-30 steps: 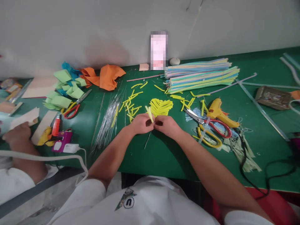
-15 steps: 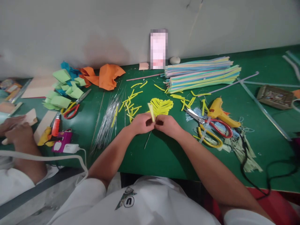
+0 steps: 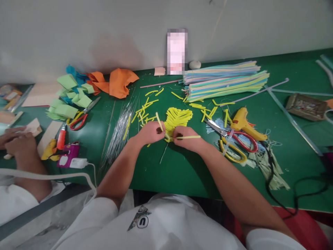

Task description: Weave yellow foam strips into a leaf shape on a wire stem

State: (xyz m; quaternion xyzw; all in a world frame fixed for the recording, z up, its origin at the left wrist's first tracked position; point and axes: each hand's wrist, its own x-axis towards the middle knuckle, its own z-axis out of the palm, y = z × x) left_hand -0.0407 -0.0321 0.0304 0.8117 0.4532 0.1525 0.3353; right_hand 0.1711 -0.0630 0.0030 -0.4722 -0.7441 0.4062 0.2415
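Note:
A leaf shape of bright yellow pipe cleaners lies on the green table, a thin wire stem sticking out of its base toward me. My left hand is closed at the left of that base, pinching a pale yellow pipe cleaner whose end points up. To the right of the base, my right hand is closed too; a pale yellow length runs out from it to the right. Between the hands the strand crosses the leaf's base, partly hidden by fingers. Cut yellow pieces lie around.
Silver wires lie left. Behind are pipe-cleaner bundles and a phone against the wall. Scissors and a yellow glue gun sit right. At far left, another person's hands hold a pale piece near paper scraps.
My hands have drawn apart from the leaf's base, left hand leftward. The pale strand, earlier upright between them, now runs out from both hands, one end up-left and the other right.

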